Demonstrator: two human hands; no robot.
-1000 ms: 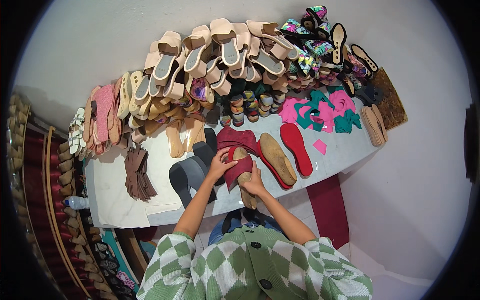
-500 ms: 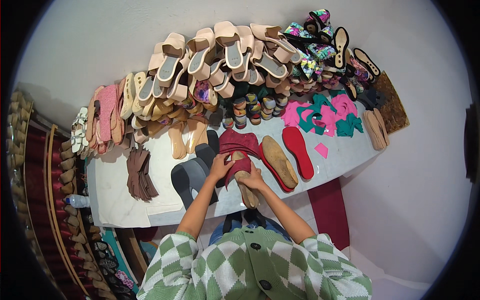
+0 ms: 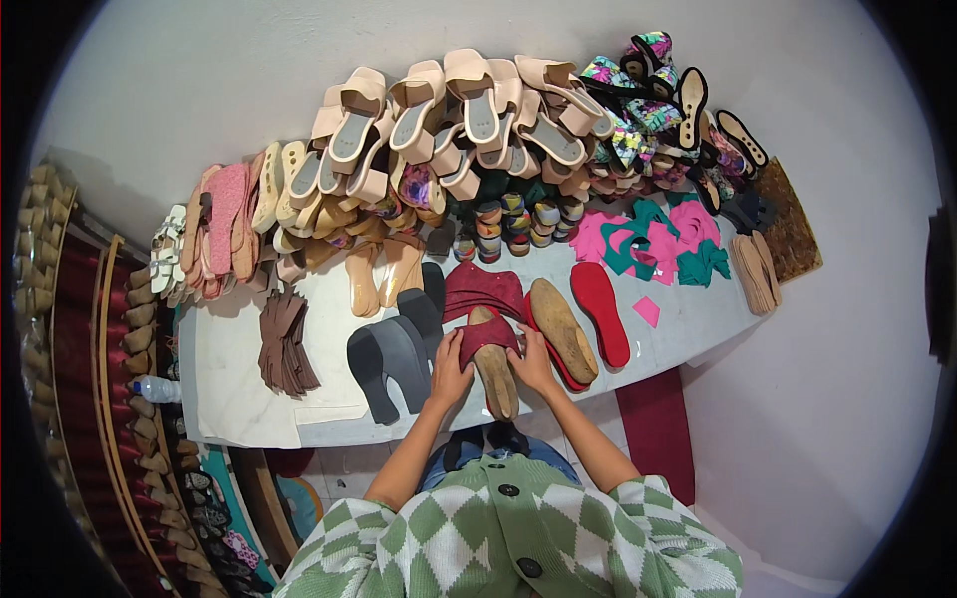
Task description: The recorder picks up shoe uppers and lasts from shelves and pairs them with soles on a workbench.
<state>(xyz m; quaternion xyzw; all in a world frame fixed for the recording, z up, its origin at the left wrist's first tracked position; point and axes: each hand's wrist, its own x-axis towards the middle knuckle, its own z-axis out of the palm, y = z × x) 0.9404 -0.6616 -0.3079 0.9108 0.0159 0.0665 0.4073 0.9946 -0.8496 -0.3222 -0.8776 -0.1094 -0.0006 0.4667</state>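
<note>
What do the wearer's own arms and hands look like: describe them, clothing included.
The left hand and right hand wear no gloves, and the forearms are uncovered, with no watch visible. The sleeves are knitted, with a green and white diamond pattern. They belong to a cardigan with round, dark buttons.

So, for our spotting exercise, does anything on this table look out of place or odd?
One small pink scrap looks stray: it lies alone on the table, apart from the pile of pink and teal pieces. Otherwise nothing stands out; the maroon strap sits across the shoe form.
</note>
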